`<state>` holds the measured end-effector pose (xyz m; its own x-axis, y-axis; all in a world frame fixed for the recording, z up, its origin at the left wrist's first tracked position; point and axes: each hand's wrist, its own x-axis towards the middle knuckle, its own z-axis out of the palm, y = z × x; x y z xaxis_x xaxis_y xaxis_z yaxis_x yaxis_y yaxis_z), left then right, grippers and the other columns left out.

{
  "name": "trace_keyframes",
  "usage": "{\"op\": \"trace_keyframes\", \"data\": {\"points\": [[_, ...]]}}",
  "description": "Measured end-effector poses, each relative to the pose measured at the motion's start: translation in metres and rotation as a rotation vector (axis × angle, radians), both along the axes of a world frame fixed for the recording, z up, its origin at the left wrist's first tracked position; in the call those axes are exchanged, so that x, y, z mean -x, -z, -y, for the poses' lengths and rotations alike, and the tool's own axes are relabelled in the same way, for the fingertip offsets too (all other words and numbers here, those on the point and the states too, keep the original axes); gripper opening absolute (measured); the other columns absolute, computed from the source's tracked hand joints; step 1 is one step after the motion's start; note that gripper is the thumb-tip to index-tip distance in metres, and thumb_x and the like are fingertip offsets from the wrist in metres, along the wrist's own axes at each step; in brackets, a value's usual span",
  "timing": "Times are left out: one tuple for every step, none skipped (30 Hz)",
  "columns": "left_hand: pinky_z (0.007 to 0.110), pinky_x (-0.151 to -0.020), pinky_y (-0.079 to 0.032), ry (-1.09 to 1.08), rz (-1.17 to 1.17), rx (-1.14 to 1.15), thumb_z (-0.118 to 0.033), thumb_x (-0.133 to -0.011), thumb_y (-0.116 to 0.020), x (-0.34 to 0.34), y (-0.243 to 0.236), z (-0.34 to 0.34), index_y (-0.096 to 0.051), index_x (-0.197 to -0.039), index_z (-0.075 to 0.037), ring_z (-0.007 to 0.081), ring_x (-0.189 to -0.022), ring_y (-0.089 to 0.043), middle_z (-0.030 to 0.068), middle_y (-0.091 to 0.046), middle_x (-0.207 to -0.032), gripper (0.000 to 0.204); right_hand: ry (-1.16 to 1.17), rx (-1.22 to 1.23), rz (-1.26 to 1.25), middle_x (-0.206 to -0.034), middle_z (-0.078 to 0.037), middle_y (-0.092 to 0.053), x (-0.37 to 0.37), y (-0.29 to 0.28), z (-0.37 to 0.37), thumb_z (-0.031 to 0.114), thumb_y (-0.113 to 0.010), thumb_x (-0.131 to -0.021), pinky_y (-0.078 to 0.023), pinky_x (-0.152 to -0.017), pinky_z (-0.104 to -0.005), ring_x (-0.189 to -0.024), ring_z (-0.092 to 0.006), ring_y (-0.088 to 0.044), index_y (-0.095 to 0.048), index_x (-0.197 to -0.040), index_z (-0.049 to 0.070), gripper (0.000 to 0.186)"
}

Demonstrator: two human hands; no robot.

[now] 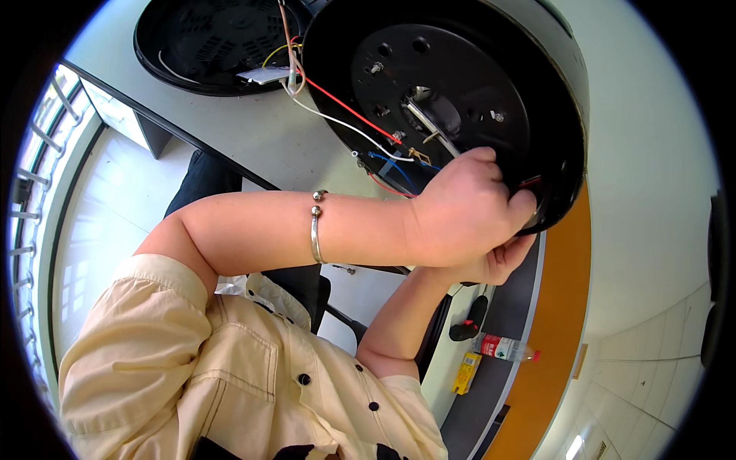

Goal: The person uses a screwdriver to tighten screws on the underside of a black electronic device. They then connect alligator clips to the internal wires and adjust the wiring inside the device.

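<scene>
A round black appliance (552,100) lies with its underside open, showing a black metal plate (445,84) with screws and red, white, blue and yellow wires (349,115). My left hand (464,211), with a silver bracelet on the wrist, curls over the appliance's lower rim, its fingers closed on the edge. My right hand (498,264) sits just beneath it, with its fingers pressed against the same rim from below. What lies between the fingers is hidden.
A detached round black cover (207,42) lies on the white table (253,138), still joined by wires. Lower right are a black and red tool (469,323), a plastic bottle with a red cap (506,349) and a yellow box (464,372). A black chair (307,287) stands below me.
</scene>
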<state>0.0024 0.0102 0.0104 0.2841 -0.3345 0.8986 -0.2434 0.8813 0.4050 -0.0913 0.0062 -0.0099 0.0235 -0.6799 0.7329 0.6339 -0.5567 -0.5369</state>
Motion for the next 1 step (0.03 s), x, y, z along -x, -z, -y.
{"op": "trace_keyframes", "data": {"points": [[0.031, -0.055, -0.037, 0.003, -0.010, -0.001, -0.014, -0.059, -0.065, -0.0008, -0.0011, 0.0005, -0.047, -0.072, -0.005, 0.0245, -0.043, -0.045, 0.0032, -0.045, -0.048, 0.024, 0.006, 0.001, 0.005, -0.095, -0.006, -0.061, 0.0011, 0.0003, -0.0015, 0.027, -0.036, -0.089, -0.036, -0.076, -0.0208, -0.084, -0.0060, -0.053, -0.055, -0.100, -0.002, 0.036]]}}
